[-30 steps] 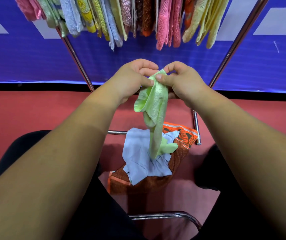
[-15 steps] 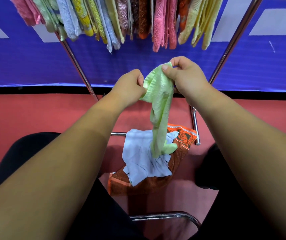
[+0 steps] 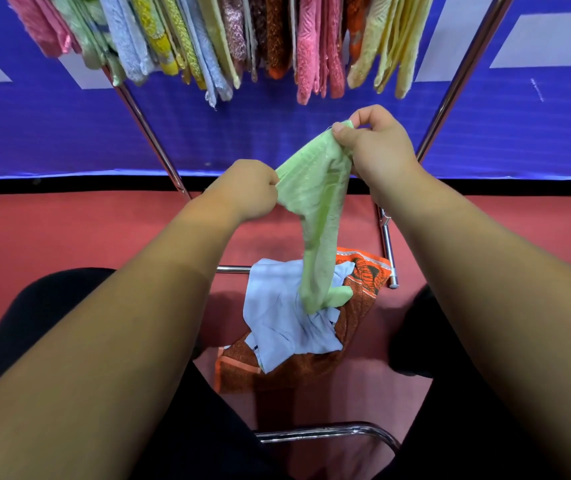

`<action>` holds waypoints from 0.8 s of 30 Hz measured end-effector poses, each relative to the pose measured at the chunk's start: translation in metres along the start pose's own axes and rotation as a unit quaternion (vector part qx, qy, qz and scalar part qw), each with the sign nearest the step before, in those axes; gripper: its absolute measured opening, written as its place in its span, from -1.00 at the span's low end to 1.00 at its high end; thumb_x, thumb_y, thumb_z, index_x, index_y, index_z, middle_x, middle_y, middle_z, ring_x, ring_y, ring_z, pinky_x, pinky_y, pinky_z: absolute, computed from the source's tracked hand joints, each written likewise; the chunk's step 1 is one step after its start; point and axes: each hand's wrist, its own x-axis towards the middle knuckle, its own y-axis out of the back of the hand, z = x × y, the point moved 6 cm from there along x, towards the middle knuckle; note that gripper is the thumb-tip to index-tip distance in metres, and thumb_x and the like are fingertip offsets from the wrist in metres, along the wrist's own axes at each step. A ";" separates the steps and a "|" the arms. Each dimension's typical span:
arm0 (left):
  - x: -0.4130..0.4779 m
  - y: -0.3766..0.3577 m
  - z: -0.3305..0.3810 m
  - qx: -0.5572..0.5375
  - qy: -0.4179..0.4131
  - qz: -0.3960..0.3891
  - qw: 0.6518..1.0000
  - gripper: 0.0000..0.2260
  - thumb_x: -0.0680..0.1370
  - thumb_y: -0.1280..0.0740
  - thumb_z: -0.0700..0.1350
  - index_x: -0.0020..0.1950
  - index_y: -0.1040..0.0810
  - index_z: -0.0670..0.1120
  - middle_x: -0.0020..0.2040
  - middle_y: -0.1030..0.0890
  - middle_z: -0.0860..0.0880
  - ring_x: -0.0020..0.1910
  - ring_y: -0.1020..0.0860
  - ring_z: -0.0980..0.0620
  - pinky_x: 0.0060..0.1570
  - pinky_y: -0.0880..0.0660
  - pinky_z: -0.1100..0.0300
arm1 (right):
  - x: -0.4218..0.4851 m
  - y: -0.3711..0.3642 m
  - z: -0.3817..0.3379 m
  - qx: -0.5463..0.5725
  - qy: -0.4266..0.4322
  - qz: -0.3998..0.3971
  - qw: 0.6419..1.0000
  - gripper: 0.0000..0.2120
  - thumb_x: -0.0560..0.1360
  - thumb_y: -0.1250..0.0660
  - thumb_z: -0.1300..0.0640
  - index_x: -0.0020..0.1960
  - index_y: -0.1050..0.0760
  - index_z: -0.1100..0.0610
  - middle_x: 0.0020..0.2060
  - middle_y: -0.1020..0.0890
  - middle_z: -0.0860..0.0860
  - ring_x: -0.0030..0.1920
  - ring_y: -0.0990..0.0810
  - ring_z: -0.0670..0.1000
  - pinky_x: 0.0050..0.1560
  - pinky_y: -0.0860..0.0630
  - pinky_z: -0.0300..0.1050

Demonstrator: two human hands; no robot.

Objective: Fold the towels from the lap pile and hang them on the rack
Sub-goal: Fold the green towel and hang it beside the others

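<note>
Green towel (image 3: 315, 188) hangs in the air in front of the person, held by both hands. The right hand (image 3: 377, 150) pinches its top corner between thumb and curled fingers. The left hand (image 3: 246, 188), lower and to the left, grips the towel's side edge in a closed fist. Between the two hands the cloth is drawn into a slanted band. Below them it narrows into a limp, twisted length. Its bottom end touches a crumpled pale blue cloth (image 3: 277, 313), which lies on an orange patterned towel (image 3: 360, 282) between the person's knees in black trousers (image 3: 41, 306).

Above the hands, the rack (image 3: 152, 133) has its top rail packed with folded towels (image 3: 311, 46) in pink, yellow, orange, green and pale blue. Its chrome legs slant down on either side of the hands, in front of a blue banner (image 3: 502, 133). Its lower bar crosses the red floor (image 3: 69, 230) just behind the pile. A chrome chair tube (image 3: 329, 433) curves across the bottom edge.
</note>
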 end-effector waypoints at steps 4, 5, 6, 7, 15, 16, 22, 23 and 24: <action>-0.005 0.013 -0.010 -0.051 0.034 0.021 0.998 -0.80 0.55 -0.33 0.05 -0.16 -0.57 -0.05 -0.21 -0.60 -0.01 -0.15 -0.56 -0.07 -0.13 -0.52 0.02 | 0.001 0.009 0.003 0.037 -0.030 0.006 0.999 -0.77 0.40 -0.54 0.03 -0.17 -0.47 -0.03 -0.19 -0.60 0.05 -0.17 -0.60 0.09 0.08 -0.64 0.38; -0.006 0.019 -0.012 -0.063 0.028 0.038 0.997 -0.75 0.55 -0.38 0.11 -0.15 -0.59 -0.06 -0.21 -0.61 -0.01 -0.13 -0.57 -0.06 -0.11 -0.52 0.02 | 0.002 0.011 0.005 0.036 -0.036 0.008 0.999 -0.76 0.37 -0.55 0.03 -0.19 -0.46 -0.05 -0.19 -0.59 0.04 -0.17 -0.60 0.09 0.10 -0.63 0.40; -0.008 0.025 -0.013 -0.077 0.018 0.058 0.995 -0.71 0.55 -0.41 0.14 -0.14 -0.60 -0.08 -0.20 -0.62 -0.03 -0.13 -0.58 -0.06 -0.09 -0.51 0.01 | 0.001 0.013 0.006 0.030 -0.041 0.008 0.999 -0.75 0.35 -0.55 0.03 -0.21 -0.46 -0.06 -0.19 -0.59 0.03 -0.16 -0.59 0.08 0.10 -0.62 0.42; -0.010 0.031 -0.015 -0.097 0.009 0.079 0.992 -0.69 0.56 -0.44 0.15 -0.14 -0.60 -0.10 -0.19 -0.63 -0.05 -0.12 -0.59 -0.06 -0.08 -0.50 0.00 | 0.001 0.014 0.006 0.022 -0.043 0.007 0.999 -0.75 0.34 -0.56 0.01 -0.22 -0.46 -0.07 -0.19 -0.58 0.02 -0.15 -0.59 0.08 0.10 -0.64 0.45; -0.053 0.061 -0.021 -0.304 -0.003 0.155 0.940 -0.75 0.53 -0.54 0.03 -0.11 -0.60 -0.13 -0.30 -0.52 0.01 -0.35 -0.40 0.15 -0.31 -0.34 0.21 | -0.035 0.020 -0.020 -0.134 0.084 0.008 0.987 -0.77 0.53 -0.48 -0.02 -0.03 -0.47 0.05 -0.32 -0.49 -0.11 -0.28 -0.48 -0.05 -0.06 -0.59 0.10; -0.061 0.065 -0.019 -0.320 -0.006 0.161 0.934 -0.75 0.53 -0.55 0.01 -0.11 -0.60 -0.14 -0.29 -0.53 0.00 -0.33 -0.40 0.15 -0.32 -0.34 0.22 | -0.043 0.021 -0.025 -0.164 0.105 0.007 0.981 -0.78 0.55 -0.47 -0.03 -0.02 -0.47 0.05 -0.30 -0.52 -0.10 -0.25 -0.50 -0.04 -0.06 -0.57 0.06; -0.100 0.094 -0.014 -0.315 -0.032 0.170 0.933 -0.81 0.52 -0.58 -0.02 -0.08 -0.65 -0.09 -0.22 -0.67 -0.10 -0.29 -0.53 0.11 -0.23 -0.50 0.14 | -0.093 0.026 -0.061 -0.262 0.202 -0.002 0.944 -0.79 0.63 -0.40 0.00 0.04 -0.43 0.09 -0.23 -0.51 -0.07 -0.25 -0.44 -0.11 -0.23 -0.38 -0.19; -0.106 0.101 -0.013 -0.309 -0.040 0.174 0.934 -0.84 0.52 -0.58 -0.03 -0.09 -0.66 -0.06 -0.18 -0.69 -0.14 -0.26 -0.56 0.09 -0.17 -0.55 0.09 | -0.099 0.027 -0.069 -0.260 0.207 -0.001 0.943 -0.80 0.63 -0.40 0.01 0.05 -0.42 0.08 -0.23 -0.50 -0.08 -0.26 -0.44 -0.11 -0.24 -0.39 -0.20; -0.111 0.107 -0.011 -0.305 -0.047 0.180 0.934 -0.86 0.52 -0.58 -0.04 -0.10 -0.66 -0.03 -0.16 -0.70 -0.16 -0.24 -0.58 0.08 -0.12 -0.57 0.06 | -0.103 0.029 -0.076 -0.247 0.205 -0.003 0.947 -0.81 0.63 -0.40 0.02 0.04 -0.41 0.07 -0.24 -0.49 -0.06 -0.28 -0.47 -0.07 -0.25 -0.42 -0.18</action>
